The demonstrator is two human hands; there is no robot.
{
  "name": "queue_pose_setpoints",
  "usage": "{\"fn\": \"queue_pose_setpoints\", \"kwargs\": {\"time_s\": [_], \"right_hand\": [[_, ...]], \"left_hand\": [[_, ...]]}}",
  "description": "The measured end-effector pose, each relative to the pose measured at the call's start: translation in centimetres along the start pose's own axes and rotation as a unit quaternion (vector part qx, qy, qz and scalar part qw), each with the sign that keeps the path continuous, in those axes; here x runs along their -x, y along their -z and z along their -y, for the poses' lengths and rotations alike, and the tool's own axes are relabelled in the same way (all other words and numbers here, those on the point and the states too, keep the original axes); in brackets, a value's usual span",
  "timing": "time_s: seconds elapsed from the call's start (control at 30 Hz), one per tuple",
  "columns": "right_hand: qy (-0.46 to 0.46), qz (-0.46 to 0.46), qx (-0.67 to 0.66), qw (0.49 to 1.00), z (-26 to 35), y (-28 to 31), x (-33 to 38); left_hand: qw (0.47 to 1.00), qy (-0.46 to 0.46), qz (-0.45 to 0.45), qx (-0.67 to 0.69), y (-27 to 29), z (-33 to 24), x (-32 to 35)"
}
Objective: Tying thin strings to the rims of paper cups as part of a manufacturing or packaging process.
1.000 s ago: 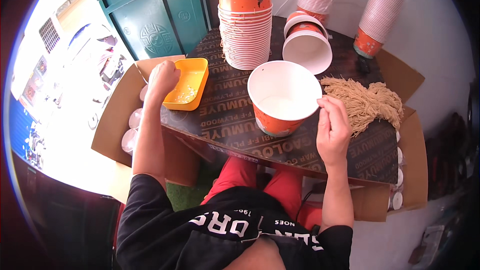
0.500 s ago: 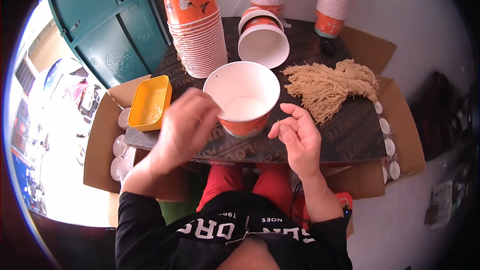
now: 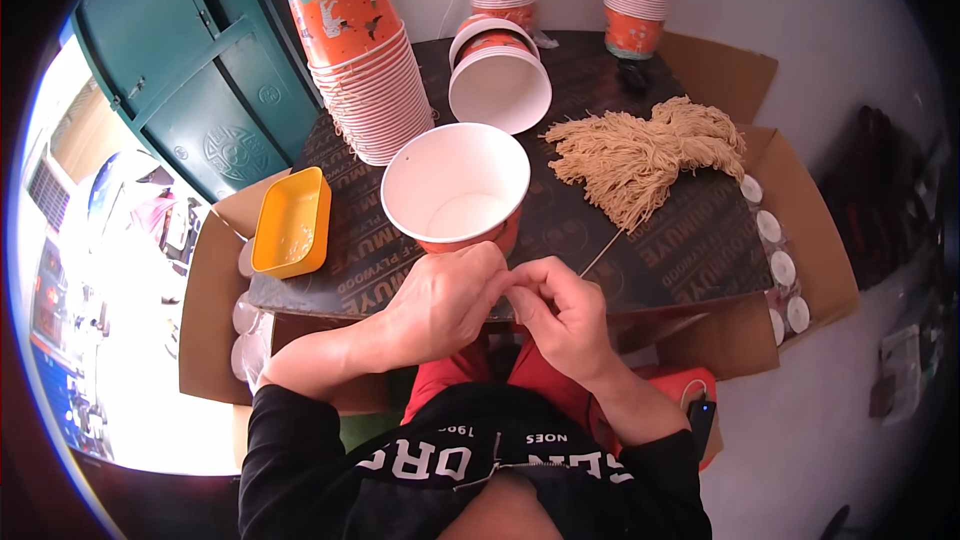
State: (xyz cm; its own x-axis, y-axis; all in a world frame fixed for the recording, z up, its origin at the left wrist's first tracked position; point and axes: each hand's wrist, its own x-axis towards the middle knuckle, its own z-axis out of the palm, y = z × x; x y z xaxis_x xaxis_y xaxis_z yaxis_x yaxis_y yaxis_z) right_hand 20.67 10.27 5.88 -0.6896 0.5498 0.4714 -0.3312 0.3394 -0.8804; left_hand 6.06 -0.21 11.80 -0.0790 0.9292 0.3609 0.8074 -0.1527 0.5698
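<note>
Change since earlier frames: my left hand (image 3: 440, 302) has left the yellow tray (image 3: 291, 223) and come in to meet my right hand (image 3: 560, 315) in front of the bowl; the right hand has left the noodle pile.
Head view, left hand: fingers curled narrow, fingertips pressed against those of the right hand at the near edge of the board (image 3: 680, 240).
Head view, right hand: fingers pinched narrow; I cannot tell what lies between the fingertips, it is too small to make out.
Head view, open bowl (image 3: 457, 190): an orange paper bowl with a white inside, upright, just beyond my knuckles, near the middle of the board.
Head view, noodle pile (image 3: 645, 152): a tan bundle of dry strands on the board to the right of the bowl, apart from both hands; one thin strand (image 3: 604, 251) trails toward my right hand.
Head view, bowl stack (image 3: 365, 65): a leaning stack of orange bowls, left of and behind the open bowl.
Head view, tilted bowl (image 3: 500, 85): lies on its side behind the open bowl, mouth toward me.
Head view, yellow tray: on the left end of the board, well apart from my hands.
Head view, cardboard box (image 3: 215, 310): open under the board, round white lids showing at both sides.
</note>
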Motion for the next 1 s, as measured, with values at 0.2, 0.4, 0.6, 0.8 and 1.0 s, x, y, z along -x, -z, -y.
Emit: {"fn": "queue_pose_setpoints", "kwargs": {"time_s": [0.2, 0.4, 0.6, 0.8, 1.0], "right_hand": [[-0.014, -0.075, -0.066, 0.995, -1.5, -0.3, -0.9], [-0.069, -0.086, -0.068, 0.992, -3.9, 1.2, -3.8], [-0.081, -0.071, -0.044, 0.993, -4.2, 1.5, -5.1], [-0.076, -0.068, -0.032, 0.994, -4.5, 1.6, -5.5], [-0.072, -0.071, -0.006, 0.995, -4.8, 1.4, -5.8]], "left_hand": [[0.999, -0.002, -0.049, 0.012, 0.7, -0.1, -0.7], [0.990, 0.045, -0.128, -0.027, 3.0, 1.5, -3.6], [0.998, 0.022, -0.052, -0.038, 3.7, 5.2, -5.3], [0.996, 0.083, 0.038, -0.015, 3.4, 5.2, -6.4], [0.991, 0.089, 0.099, -0.013, 3.6, 5.1, -7.0]]}}
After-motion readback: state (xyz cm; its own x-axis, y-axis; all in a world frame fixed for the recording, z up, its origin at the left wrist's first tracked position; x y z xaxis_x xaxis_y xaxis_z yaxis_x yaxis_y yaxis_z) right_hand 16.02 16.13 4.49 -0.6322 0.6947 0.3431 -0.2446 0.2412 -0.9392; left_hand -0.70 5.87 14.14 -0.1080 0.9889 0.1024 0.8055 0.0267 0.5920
